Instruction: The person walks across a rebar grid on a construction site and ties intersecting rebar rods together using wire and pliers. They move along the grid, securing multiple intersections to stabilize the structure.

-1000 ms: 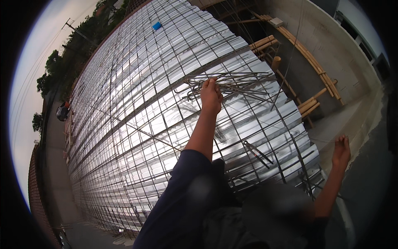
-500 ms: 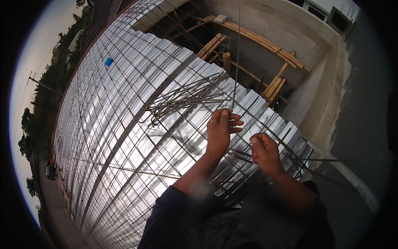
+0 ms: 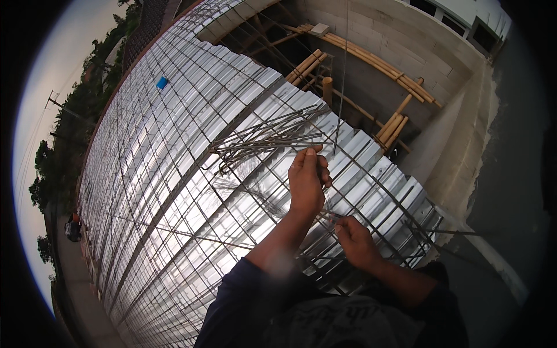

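Work surface: corrugated metal decking point(image 3: 357, 145), silvery, ribs catching the sky's glare. Over it a grid of thin steel bars point(image 3: 371, 178), bending toward the rim of the view. Loose bundle of bent rods point(image 3: 270, 141) lies across the grid, just beyond the left hand point(image 3: 310, 168), hooked ends toward the left. Fine loose wires point(image 3: 264, 200) lie nearer, left of that hand.

Left hand raised over the deck, fingers curled in toward the thumb; cannot tell whether it pinches anything. Right hand point(image 3: 355, 240) lower and nearer the body, thumb up, fingers bent; its grip, too, cannot be told.

Small blue object point(image 3: 162, 83) far up the deck. Beyond the stepped deck edge, a dark opening; bamboo poles point(image 3: 377, 60) run along a pale block wall point(image 3: 371, 26), with a block point(image 3: 319, 29) at their far end. Grey surface point(image 3: 516, 174) at right. Left: road point(image 3: 72, 261), trees point(image 3: 43, 165), utility pole point(image 3: 72, 110).
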Demonstrator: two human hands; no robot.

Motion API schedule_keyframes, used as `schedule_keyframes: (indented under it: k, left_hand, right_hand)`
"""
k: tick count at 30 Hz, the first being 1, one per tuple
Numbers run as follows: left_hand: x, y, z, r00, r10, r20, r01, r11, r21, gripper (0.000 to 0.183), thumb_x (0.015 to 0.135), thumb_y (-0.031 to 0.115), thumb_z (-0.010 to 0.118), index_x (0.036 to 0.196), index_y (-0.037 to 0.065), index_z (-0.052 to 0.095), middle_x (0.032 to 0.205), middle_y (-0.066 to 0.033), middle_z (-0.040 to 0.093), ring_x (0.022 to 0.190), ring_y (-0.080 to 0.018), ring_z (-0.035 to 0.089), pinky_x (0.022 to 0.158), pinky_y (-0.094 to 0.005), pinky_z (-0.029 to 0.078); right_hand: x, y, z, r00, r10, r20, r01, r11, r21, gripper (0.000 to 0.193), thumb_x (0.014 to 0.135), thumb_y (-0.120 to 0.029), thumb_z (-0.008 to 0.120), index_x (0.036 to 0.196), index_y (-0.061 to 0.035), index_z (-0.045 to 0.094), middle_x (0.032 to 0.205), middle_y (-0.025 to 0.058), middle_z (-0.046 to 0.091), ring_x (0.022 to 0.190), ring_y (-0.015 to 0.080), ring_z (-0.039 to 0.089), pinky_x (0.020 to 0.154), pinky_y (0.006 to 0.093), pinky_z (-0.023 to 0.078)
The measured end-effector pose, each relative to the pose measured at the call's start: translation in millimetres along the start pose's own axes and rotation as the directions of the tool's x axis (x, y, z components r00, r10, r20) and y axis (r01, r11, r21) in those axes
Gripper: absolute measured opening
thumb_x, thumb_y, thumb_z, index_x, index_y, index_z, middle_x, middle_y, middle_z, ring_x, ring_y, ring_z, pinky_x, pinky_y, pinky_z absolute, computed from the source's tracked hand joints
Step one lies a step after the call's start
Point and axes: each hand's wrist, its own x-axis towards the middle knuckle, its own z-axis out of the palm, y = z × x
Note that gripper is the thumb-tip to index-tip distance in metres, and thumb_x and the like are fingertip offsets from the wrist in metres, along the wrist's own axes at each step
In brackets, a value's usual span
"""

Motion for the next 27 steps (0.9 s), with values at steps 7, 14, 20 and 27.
schedule_keyframes:
  k: [7,14,20,27]
  left_hand:
    - [5,13,-7,1.000,0.017,0.003,-0.017,0.996,-0.089,0.019,0.097,0.019,0.046,0.106,0.005,0.053,0.068,0.0021,0.048,0.049,-0.0059,0.037,0.042,-0.0211,0.029]
    - [11,18,-16,1.000,-0.014,0.023,0.017,0.989,-0.144,0.015,0.097,0.020,0.045,0.101,0.008,0.052,0.066,0.0036,0.044,0.048,-0.0054,0.035,0.041,-0.0208,0.028]
    - [39,76,-63,0.973,0.088,-0.214,-0.151,0.942,-0.299,0.017,0.100,0.023,0.038,0.091,0.012,0.048,0.063,0.0044,0.035,0.050,-0.0064,0.026,0.042,-0.0223,0.022]
    - [61,101,-124,0.900,0.139,-0.413,-0.295,0.891,-0.345,0.023,0.101,0.022,0.034,0.089,0.010,0.049,0.061,0.0044,0.034,0.047,-0.0069,0.023,0.040,-0.0229,0.021]
  right_hand:
    - [1,-11,-2,0.999,-0.045,-0.013,0.043,0.996,-0.084,0.015,0.092,-0.015,0.054,0.097,-0.0009,0.055,0.070,0.0087,0.054,0.063,0.0188,0.051,0.057,0.0320,0.042]
    - [11,-10,-7,0.999,-0.040,-0.021,0.037,0.988,-0.149,0.012,0.088,-0.015,0.057,0.092,-0.0029,0.058,0.079,0.0159,0.062,0.074,0.0353,0.061,0.065,0.0406,0.046]
    - [38,7,-50,0.839,-0.537,-0.085,0.353,0.657,-0.667,0.012,0.079,-0.012,0.068,0.089,-0.0072,0.064,0.088,0.0095,0.064,0.087,0.0290,0.058,0.085,0.0388,0.043]
    - [46,1,-78,0.998,-0.058,0.026,0.053,0.986,0.161,0.011,0.085,-0.010,0.062,0.092,-0.0008,0.063,0.087,0.0046,0.063,0.081,0.0148,0.058,0.077,0.0308,0.046]
